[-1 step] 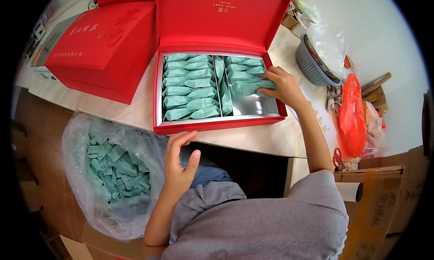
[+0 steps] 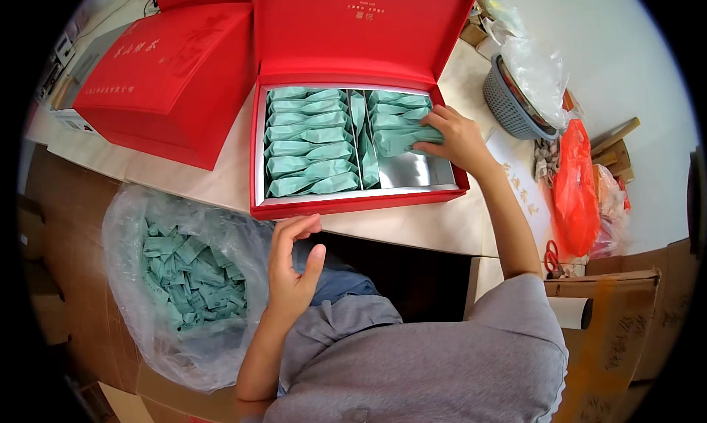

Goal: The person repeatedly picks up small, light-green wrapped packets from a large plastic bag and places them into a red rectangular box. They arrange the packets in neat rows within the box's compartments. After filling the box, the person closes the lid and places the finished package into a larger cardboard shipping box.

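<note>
An open red gift box with a silver inner lining stands on the table before me. Its left compartment holds a stack of green sachets, and a narrow middle slot holds more of them on edge. In the right compartment, my right hand pinches the right end of a green sachet, just below several others lying in a row. The bare silver floor of that compartment shows nearer me. Short of the box's front edge, my left hand hovers with thumb and fingers apart, holding nothing.
Below left, a clear plastic bag holds many loose green sachets. A closed red box stands at the left. On the right are a grey basket, a red plastic bag, red scissors and a cardboard carton.
My right hand has shifted slightly left, and the sachet it holds now lies closer against the row. My left hand has barely moved.
</note>
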`<act>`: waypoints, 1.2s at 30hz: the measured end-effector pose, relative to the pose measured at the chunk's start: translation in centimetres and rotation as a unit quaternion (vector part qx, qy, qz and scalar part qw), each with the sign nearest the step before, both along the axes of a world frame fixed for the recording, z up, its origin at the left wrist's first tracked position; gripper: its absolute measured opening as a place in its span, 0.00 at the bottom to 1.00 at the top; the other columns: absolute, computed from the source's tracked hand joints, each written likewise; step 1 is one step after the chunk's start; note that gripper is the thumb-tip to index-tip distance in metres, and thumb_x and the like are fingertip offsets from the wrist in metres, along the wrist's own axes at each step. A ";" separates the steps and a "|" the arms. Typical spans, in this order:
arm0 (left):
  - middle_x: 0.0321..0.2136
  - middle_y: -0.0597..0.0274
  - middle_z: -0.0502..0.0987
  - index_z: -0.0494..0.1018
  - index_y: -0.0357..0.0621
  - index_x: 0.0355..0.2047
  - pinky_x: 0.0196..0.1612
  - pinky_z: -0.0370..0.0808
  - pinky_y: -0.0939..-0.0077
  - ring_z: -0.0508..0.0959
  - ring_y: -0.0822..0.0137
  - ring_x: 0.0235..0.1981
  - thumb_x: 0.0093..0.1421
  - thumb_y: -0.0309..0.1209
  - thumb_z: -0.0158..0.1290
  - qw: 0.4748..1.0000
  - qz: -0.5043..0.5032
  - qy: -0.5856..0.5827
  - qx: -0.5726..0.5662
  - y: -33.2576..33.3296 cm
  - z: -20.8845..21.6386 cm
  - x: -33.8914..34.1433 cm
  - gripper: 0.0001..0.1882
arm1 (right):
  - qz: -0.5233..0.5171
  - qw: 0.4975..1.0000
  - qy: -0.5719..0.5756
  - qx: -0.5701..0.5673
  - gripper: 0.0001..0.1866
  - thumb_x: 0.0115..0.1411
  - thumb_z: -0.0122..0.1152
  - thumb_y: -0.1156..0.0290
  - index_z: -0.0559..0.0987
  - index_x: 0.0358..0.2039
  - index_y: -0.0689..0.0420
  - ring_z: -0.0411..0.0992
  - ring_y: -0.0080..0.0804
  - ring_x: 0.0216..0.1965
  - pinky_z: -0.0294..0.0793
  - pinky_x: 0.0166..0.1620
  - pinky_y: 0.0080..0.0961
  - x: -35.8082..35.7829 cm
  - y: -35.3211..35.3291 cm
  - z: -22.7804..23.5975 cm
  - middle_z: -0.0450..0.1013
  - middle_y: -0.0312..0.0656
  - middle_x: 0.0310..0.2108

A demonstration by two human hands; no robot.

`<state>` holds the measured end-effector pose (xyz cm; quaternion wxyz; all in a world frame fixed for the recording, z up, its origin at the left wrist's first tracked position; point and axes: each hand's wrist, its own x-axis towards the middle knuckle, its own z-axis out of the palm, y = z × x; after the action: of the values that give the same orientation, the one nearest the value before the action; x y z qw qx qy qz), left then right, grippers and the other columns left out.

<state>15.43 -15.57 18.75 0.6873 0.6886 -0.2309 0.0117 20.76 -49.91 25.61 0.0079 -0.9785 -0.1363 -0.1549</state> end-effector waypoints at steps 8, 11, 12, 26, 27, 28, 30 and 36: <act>0.42 0.55 0.71 0.69 0.36 0.46 0.46 0.71 0.74 0.76 0.66 0.40 0.59 0.24 0.51 0.998 0.003 0.058 -0.027 -0.3 -1.2 -0.2 0.14 | -0.048 0.994 -0.080 -0.050 0.35 0.42 0.71 0.51 0.70 0.45 0.59 0.68 0.40 0.38 0.72 0.38 0.32 2.4 0.8 -2.9 0.65 0.44 0.38; 0.41 0.56 0.72 0.70 0.36 0.45 0.45 0.71 0.75 0.76 0.67 0.39 0.60 0.23 0.50 0.995 -0.006 0.095 -0.032 -0.4 -1.7 -0.1 0.13 | -0.074 0.994 -0.066 -0.044 0.35 0.40 0.71 0.49 0.69 0.44 0.57 0.67 0.39 0.37 0.72 0.37 0.30 2.6 0.8 -3.7 0.64 0.44 0.37; 0.40 0.56 0.72 0.70 0.36 0.45 0.45 0.71 0.75 0.76 0.67 0.39 0.60 0.23 0.50 0.994 -0.010 0.102 -0.036 -0.6 -1.9 -0.2 0.12 | -0.080 0.993 -0.077 -0.038 0.35 0.39 0.71 0.49 0.69 0.42 0.57 0.67 0.38 0.36 0.72 0.36 0.29 2.5 1.0 -3.7 0.63 0.44 0.36; 0.35 0.60 0.76 0.72 0.38 0.44 0.45 0.70 0.77 0.76 0.70 0.38 0.62 0.26 0.48 0.982 0.006 0.185 -0.045 0.9 -3.7 -0.9 0.11 | -0.159 0.980 -0.022 -0.119 0.54 0.36 0.75 0.52 0.59 0.62 0.54 0.65 0.41 0.47 0.67 0.46 0.32 1.7 1.6 -4.2 0.61 0.49 0.53; 0.35 0.60 0.76 0.71 0.38 0.44 0.45 0.70 0.77 0.76 0.70 0.38 0.62 0.26 0.48 0.981 0.008 0.188 -0.042 1.0 -3.8 -1.0 0.11 | -0.162 0.979 -0.011 -0.125 0.55 0.35 0.75 0.52 0.57 0.63 0.54 0.65 0.42 0.48 0.67 0.46 0.33 1.2 1.3 -4.2 0.60 0.50 0.54; 0.35 0.60 0.76 0.71 0.38 0.45 0.45 0.70 0.77 0.75 0.71 0.38 0.62 0.26 0.48 0.981 0.010 0.188 -0.039 1.0 -4.0 -1.0 0.11 | -0.165 0.978 -0.002 -0.131 0.57 0.35 0.75 0.52 0.56 0.64 0.55 0.64 0.42 0.48 0.66 0.47 0.34 0.7 1.0 -4.0 0.60 0.51 0.55; 0.35 0.60 0.76 0.71 0.38 0.45 0.45 0.70 0.78 0.75 0.71 0.38 0.62 0.25 0.48 0.980 0.014 0.194 -0.037 1.1 -4.2 -1.1 0.11 | -0.171 0.979 0.024 -0.107 0.59 0.35 0.76 0.54 0.53 0.65 0.56 0.63 0.44 0.51 0.64 0.51 0.37 -0.3 0.7 -3.4 0.58 0.52 0.57; 0.35 0.60 0.76 0.71 0.37 0.46 0.45 0.70 0.79 0.75 0.72 0.38 0.63 0.25 0.47 0.976 0.007 0.212 -0.054 0.7 -4.9 -1.4 0.11 | -0.179 0.980 -0.055 -0.073 0.44 0.44 0.69 0.68 0.60 0.61 0.60 0.63 0.45 0.52 0.65 0.51 0.38 -3.4 -1.4 -0.7 0.64 0.48 0.52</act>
<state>14.00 -14.91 13.83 0.7564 0.6393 -0.0741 -0.1171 17.41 -51.29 24.88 -0.0989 -0.9749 0.0296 -0.1971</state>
